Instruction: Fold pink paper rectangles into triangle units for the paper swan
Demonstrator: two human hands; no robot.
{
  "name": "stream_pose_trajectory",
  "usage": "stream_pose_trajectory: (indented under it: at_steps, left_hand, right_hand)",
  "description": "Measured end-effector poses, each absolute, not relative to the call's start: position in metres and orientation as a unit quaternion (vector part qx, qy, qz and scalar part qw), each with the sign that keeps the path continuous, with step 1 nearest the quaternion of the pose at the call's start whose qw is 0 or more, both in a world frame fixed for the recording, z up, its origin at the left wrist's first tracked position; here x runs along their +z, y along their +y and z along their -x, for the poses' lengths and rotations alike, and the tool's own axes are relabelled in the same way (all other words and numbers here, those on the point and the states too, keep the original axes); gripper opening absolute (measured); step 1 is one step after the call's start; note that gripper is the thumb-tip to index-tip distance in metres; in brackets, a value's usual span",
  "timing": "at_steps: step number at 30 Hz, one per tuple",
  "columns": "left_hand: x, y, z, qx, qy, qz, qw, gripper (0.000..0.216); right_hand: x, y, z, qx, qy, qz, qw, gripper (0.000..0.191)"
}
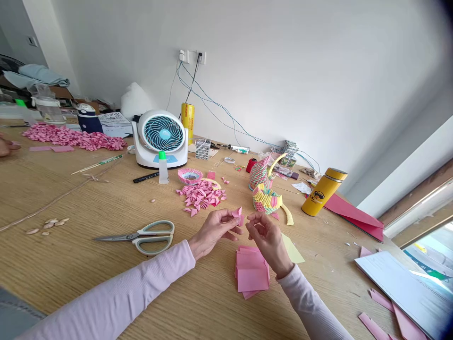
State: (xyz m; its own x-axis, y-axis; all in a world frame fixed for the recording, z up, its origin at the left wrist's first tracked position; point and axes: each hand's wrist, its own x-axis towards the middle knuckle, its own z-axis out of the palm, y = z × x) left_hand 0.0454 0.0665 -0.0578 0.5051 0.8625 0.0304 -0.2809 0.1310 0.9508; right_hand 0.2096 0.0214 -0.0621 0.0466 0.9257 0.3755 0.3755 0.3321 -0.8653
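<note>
My left hand (212,231) pinches a small folded pink paper piece (238,215) above the wooden table (71,264). My right hand (267,238) is close beside it, fingers curled, its fingertips near the piece; I cannot make out whether they touch it. Under my right hand lies a stack of pink paper squares (251,273) with a yellow sheet (293,250) beside it. A heap of folded pink pieces (201,194) lies just beyond my hands.
Scissors (141,236) lie left of my hands. Further back stand a small fan (161,139), a glue bottle (163,167), a paper ring (190,175), paper swan models (267,189) and a yellow flask (322,191). Another person's hand (6,146) shows at far left.
</note>
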Motion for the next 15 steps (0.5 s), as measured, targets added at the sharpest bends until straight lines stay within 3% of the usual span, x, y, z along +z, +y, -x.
stream_pose_trajectory:
  at_steps: [6,15]
  left_hand:
    - [-0.058,0.07,-0.042,0.363,0.274,-0.519,0.724,0.03]
    - [-0.053,0.075,-0.038,0.315,0.322,-0.499,0.741,0.038]
  right_hand:
    - [-0.055,0.022,-0.22,0.152,-0.748,0.468,0.444,0.009]
    - [-0.052,0.02,-0.223,0.112,-0.789,0.44,0.414,0.012]
